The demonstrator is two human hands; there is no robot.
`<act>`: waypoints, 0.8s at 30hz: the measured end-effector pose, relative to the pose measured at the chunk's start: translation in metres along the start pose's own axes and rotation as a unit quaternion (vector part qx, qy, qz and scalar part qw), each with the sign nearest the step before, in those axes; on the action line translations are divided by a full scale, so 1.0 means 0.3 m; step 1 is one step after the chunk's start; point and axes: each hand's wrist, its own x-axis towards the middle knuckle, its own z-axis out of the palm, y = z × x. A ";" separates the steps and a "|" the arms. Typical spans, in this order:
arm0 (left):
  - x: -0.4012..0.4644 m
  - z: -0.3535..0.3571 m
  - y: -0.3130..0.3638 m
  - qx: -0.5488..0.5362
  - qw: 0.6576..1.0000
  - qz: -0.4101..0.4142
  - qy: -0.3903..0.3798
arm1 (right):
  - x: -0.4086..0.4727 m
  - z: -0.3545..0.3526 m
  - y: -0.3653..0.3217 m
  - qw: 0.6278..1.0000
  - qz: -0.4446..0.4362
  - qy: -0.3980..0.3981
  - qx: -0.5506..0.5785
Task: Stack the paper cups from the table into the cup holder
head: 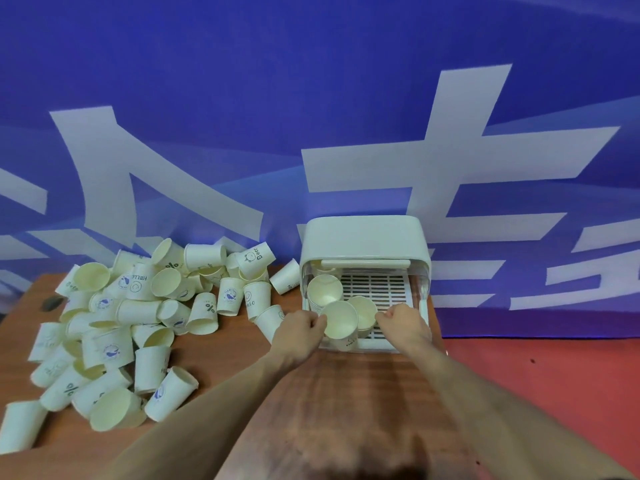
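A white cup holder (pixel 363 237) with its lid raised stands at the table's far right, its slotted tray (pixel 381 289) showing. Three cream paper cups stand upright in it: one at the back left (pixel 325 289), one at the front left (pixel 339 320), one just right of that (pixel 363 310). My left hand (pixel 299 332) grips the front-left cup at its left rim. My right hand (pixel 403 323) holds the neighbouring cup by its right rim. A big heap of loose paper cups (pixel 138 313) lies over the table's left half.
The wooden table (pixel 346 393) ends just right of the holder, with red floor (pixel 554 375) beyond. A blue banner with white characters (pixel 311 116) hangs directly behind the table. A dark knot (pixel 51 303) marks the table's far left corner.
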 end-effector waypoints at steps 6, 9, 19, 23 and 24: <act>-0.004 0.010 0.057 -0.087 0.996 -0.029 -0.003 | -0.047 -0.038 0.036 0.999 0.006 0.026 -0.024; -0.006 0.013 0.094 -0.109 0.993 -0.036 0.013 | -0.070 -0.053 0.058 0.999 0.006 0.033 -0.031; 0.039 0.109 0.131 -0.137 0.987 -0.083 0.008 | -0.057 -0.083 0.151 0.999 0.030 0.045 -0.001; 0.067 0.137 0.132 -0.127 0.988 -0.088 0.003 | -0.028 -0.076 0.173 0.998 0.032 0.045 -0.002; 0.073 0.143 0.129 -0.127 0.988 -0.092 -0.001 | -0.020 -0.071 0.177 0.999 0.033 0.043 0.000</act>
